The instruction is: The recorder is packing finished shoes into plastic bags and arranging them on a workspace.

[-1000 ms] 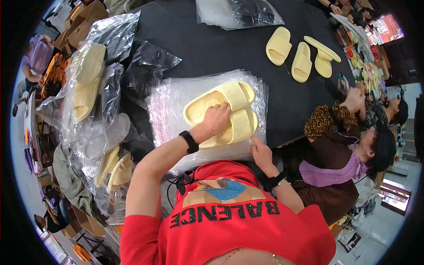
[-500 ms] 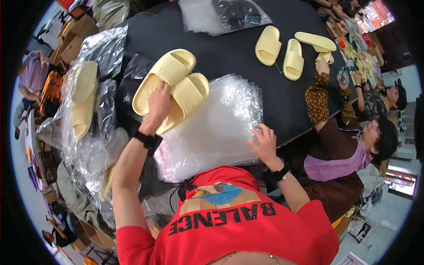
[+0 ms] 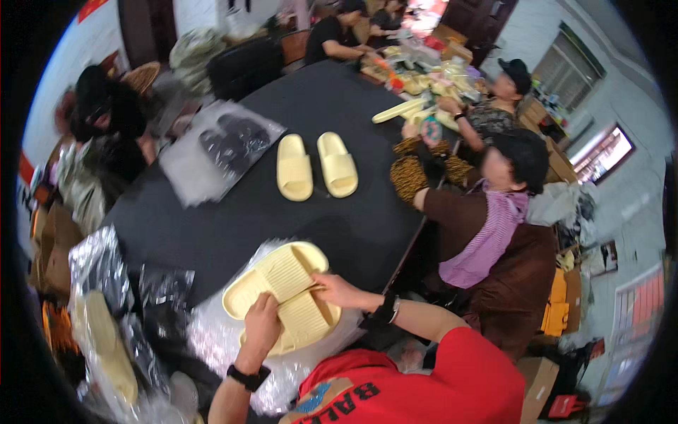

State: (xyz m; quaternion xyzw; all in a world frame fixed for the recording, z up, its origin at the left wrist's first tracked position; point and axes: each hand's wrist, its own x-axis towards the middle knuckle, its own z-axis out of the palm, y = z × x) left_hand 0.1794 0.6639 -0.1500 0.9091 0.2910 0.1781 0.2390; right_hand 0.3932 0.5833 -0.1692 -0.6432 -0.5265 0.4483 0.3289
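Observation:
A pair of pale yellow slide sandals [image 3: 288,293] lies stacked, ribbed soles up, on a pile of clear plastic bags [image 3: 212,339] at the near edge of the black table [image 3: 233,212]. My left hand [image 3: 261,324] grips the stacked sandals at their near left side. My right hand [image 3: 335,290] holds them from the right, fingers on the sole of the upper one. Both forearms come in from the lower edge; a dark watch sits on each wrist.
Another yellow pair [image 3: 316,165] lies soles down mid-table, beside a clear bag of dark items [image 3: 224,145]. Bagged sandals [image 3: 106,346] pile up at the left. A person in a brown top [image 3: 494,233] sits close on the right; other people work at the far end.
The view swung up to show the far table. The stacked sandals came back from the left onto the bags, and my right hand left the bag and took hold of them.

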